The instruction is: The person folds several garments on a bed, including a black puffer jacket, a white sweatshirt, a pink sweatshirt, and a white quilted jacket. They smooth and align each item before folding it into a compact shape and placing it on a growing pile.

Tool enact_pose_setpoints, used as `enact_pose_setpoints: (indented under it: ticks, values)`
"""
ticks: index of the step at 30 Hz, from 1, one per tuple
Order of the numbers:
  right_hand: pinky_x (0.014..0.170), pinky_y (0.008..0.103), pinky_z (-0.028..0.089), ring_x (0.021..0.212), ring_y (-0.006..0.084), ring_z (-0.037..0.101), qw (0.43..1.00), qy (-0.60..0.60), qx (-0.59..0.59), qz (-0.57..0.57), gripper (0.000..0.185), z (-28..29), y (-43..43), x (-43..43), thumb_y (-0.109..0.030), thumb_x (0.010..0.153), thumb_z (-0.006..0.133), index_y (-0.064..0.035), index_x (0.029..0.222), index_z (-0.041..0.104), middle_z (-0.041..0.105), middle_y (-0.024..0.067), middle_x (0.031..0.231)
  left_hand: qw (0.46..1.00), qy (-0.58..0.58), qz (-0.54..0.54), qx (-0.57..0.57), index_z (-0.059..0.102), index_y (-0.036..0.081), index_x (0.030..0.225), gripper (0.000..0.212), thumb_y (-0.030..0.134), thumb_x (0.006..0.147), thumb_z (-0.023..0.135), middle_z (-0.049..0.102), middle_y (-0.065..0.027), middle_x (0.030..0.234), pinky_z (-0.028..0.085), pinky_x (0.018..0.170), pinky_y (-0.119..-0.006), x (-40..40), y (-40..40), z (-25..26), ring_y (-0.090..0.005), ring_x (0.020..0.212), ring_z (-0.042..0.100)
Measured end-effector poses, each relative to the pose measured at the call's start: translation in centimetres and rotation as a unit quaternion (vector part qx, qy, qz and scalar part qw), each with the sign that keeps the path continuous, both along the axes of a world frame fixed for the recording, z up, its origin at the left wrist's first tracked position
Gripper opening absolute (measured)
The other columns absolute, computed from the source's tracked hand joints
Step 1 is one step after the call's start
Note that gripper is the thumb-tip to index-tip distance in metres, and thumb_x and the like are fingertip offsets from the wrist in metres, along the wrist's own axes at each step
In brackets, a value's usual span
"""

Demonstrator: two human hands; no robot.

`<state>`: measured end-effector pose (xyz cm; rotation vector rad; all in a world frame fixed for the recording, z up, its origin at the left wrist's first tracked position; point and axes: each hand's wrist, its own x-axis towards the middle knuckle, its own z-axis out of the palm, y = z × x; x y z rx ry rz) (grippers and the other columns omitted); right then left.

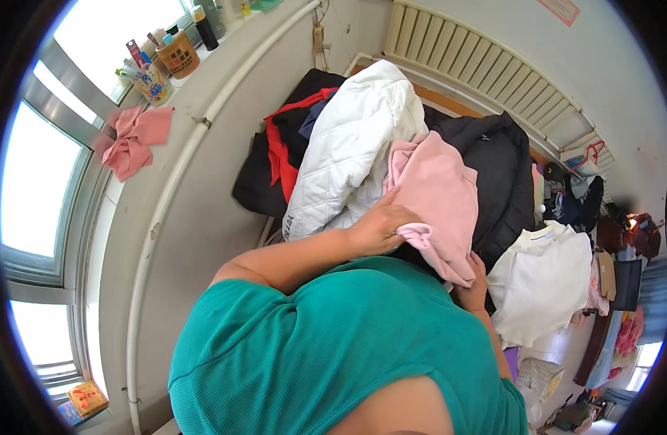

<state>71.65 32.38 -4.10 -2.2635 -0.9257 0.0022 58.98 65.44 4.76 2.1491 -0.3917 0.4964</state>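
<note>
A pink garment [439, 190], partly folded, lies before me on the heap of clothes. My left hand [385, 225] grips its near left edge, where the cloth is turned over. At the garment's lower right corner, my right hand [475, 280] holds the edge, its fingers partly hidden. Left of the pink cloth is a white quilted garment [349, 141] bearing dark lettering. A black jacket [491, 174] lies to the right. Further right rests a white knit top [545, 283].
Black clothing [257, 185] and a red garment [279, 147] lie at the far left of the heap. A white pipe [175, 185] runs along the left wall below the windowsill. A radiator [475, 60] is on the far wall. Cups [151, 84] stand on the sill near a pink cloth [135, 138].
</note>
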Motion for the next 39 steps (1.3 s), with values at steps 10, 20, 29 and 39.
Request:
enact_pose_setpoints:
  ticks: [10,20,29,39]
  values:
    - [0.100,0.0349,0.042,0.118,0.0233,0.051,0.878,0.036,0.477,0.003,0.051,16.4,7.1,1.5,-0.020,0.101,0.043,0.0041,0.143,0.027,0.045,0.0166,0.136,0.909,-0.249,0.097,-0.320,0.062,-0.002,0.107,0.021,0.005,0.088,0.054,0.066,-0.0112,0.092,0.049,0.078,-0.030,-0.6,4.2,10.7,-0.0178,0.088,0.064]
    - [0.071,0.0225,0.044,0.079,0.0056,0.051,0.878,0.307,0.237,0.280,0.025,17.9,27.5,-6.1,-0.014,0.097,0.052,-0.0003,0.117,0.055,0.059,0.0006,0.093,0.826,-0.125,0.544,-0.080,0.063,-0.002,0.103,0.024,0.018,0.097,0.051,0.067,-0.0074,0.095,0.048,0.077,-0.025,-12.4,20.9,13.4,-0.0139,0.086,0.062]
    - [0.082,0.0272,0.045,0.091,0.0097,0.053,0.778,0.485,0.110,0.384,0.027,7.3,35.7,-10.4,-0.013,0.097,0.051,-0.0005,0.121,0.053,0.061,0.0038,0.102,0.778,-0.070,0.623,-0.044,0.064,-0.002,0.108,0.023,0.013,0.094,0.054,0.068,-0.0145,0.087,0.048,0.073,-0.029,-16.0,25.1,3.6,-0.0179,0.081,0.064]
    - [0.063,0.0276,0.054,0.083,0.0131,0.063,0.762,0.578,0.244,0.156,0.026,13.2,41.1,-3.6,-0.017,0.099,0.046,-0.0027,0.120,0.053,0.063,0.0042,0.100,0.779,-0.100,0.619,-0.009,0.062,0.003,0.117,0.028,0.017,0.094,0.054,0.067,-0.0161,0.108,0.048,0.086,-0.032,-5.5,31.8,7.1,-0.0289,0.100,0.064]
